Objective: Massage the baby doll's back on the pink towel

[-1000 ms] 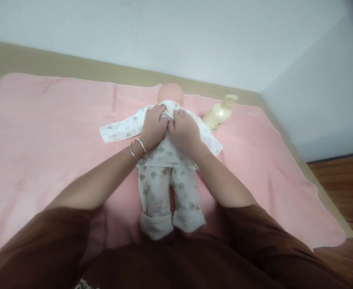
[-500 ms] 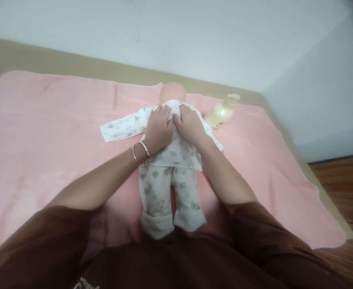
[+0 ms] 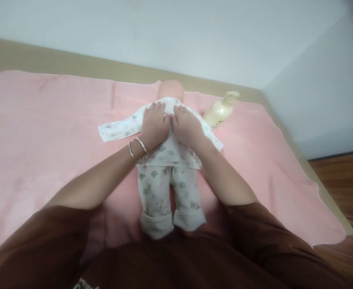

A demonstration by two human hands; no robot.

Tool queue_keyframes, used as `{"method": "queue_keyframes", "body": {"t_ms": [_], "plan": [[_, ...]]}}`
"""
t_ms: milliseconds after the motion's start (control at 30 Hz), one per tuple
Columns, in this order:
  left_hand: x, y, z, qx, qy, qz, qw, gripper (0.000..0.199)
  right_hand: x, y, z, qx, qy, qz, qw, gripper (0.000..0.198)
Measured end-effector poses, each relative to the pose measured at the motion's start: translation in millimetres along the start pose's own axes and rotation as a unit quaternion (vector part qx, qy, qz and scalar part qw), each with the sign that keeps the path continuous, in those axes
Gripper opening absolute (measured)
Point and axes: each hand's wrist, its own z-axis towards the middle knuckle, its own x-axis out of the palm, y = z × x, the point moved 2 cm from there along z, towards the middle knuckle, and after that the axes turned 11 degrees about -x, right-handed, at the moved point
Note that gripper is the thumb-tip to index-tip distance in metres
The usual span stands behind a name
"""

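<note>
A baby doll (image 3: 171,90) lies on a pink blanket, its bare head pointing away from me and no face showing. It wears a white printed shirt (image 3: 173,154) and matching trousers (image 3: 155,188) with turned-up cuffs. My left hand (image 3: 155,123), with two bangles at the wrist, rests flat on the upper left of the shirt. On the upper right, my right hand (image 3: 187,125) lies palm down with its fingers bent slightly. The two thumbs meet or nearly meet at the middle. One sleeve (image 3: 119,128) stretches out to the left; my right hand and forearm partly cover the other.
A pale yellow pump bottle (image 3: 220,112) lies tilted on the blanket, right of the doll's shoulder. The pink blanket (image 3: 59,132) covers a tan mat (image 3: 83,58). White walls (image 3: 164,36) rise behind and at the right, and wooden flooring (image 3: 341,176) shows at the right edge.
Both hands stay on the shirt and have shifted slightly. The left fingertips are a little further left, and the thumbs are closer together. The view has moved a little.
</note>
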Motion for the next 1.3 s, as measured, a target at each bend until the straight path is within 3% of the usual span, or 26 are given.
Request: {"method": "queue_keyframes", "body": {"t_ms": [200,367,1033,1300], "plan": [[-3.5,-15.3,-24.2,0.053,0.010,0.021,0.998,0.054,11.9,-31.0,15.4,-0.004,-0.035,0.060,0.998,0.053],[-13.1,-14.7,-10.7,0.091,0.054,0.028,0.994,0.039,19.3,-33.2,13.6,-0.006,-0.058,0.068,0.996,0.052],[0.6,7.8,14.5,-0.007,0.047,-0.044,0.998,0.057,17.3,-29.6,16.2,0.001,-0.032,0.053,0.998,0.055],[3.8,17.7,24.5,0.000,0.007,-0.061,0.998,0.045,5.9,8.8,-10.9,-0.005,-0.051,-0.003,0.999,0.055]]}}
